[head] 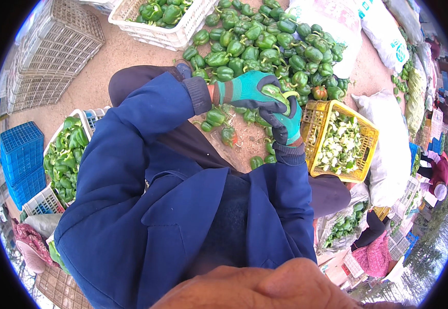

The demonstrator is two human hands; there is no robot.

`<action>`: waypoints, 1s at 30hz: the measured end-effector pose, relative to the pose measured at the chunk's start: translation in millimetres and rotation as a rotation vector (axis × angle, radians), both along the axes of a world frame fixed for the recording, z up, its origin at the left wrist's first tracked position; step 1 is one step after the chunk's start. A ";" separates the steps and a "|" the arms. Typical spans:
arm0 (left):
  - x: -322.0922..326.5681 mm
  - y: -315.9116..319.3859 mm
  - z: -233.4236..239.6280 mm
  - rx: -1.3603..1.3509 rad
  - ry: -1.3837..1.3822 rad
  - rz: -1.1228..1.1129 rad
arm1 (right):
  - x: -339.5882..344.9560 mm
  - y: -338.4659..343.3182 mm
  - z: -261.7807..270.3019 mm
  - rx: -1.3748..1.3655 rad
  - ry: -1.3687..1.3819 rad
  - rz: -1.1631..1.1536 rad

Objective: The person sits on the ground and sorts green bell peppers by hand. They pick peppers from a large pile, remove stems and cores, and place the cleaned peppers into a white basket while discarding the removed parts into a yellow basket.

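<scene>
Both hands wear green gloves with dark grey coated palms and fingers. My left hand reaches in from the left and is closed around a green bell pepper. Against the pepper's right side my right hand presses its fingers, so both hands grip it together. A pale green curved stem sticks out between them. The fingers hide much of the pepper, and I cannot tell whether a tool is in the right hand. Beyond the hands spreads a large heap of green bell peppers on the ground.
Right of my hands stands a tilted yellow plastic crate holding pale green pepper scraps. White crates with peppers stand at the upper left and left. Stacked crates, blue crates and a white sack surround me. Other people are nearby.
</scene>
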State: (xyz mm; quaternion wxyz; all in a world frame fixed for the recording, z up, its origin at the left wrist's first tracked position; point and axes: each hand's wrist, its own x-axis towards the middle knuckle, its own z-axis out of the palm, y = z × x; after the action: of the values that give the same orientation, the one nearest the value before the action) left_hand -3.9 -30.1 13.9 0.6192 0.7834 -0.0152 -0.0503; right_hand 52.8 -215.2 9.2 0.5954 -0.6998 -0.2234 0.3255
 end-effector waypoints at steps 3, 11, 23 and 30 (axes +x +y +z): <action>-1.3 1.1 5.9 0.031 0.042 -0.032 | 1.7 -2.9 -2.4 -0.044 -0.128 0.073; 0.7 1.1 -3.8 0.278 -0.033 -0.014 | 13.5 -7.8 -19.6 0.021 -0.295 0.184; 28.4 90.2 -10.2 0.057 0.105 0.613 | 33.0 13.9 -35.4 -0.302 -0.696 -0.272; 26.8 127.0 -50.3 0.034 -0.350 0.494 | 24.2 17.4 9.3 0.218 -0.036 -0.152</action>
State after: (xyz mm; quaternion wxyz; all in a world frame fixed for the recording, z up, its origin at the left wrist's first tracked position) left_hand 23.0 96.9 -36.4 0.5874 0.7706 0.0702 0.2371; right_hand 77.0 -197.8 18.4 0.6868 -0.6516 -0.2142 0.2406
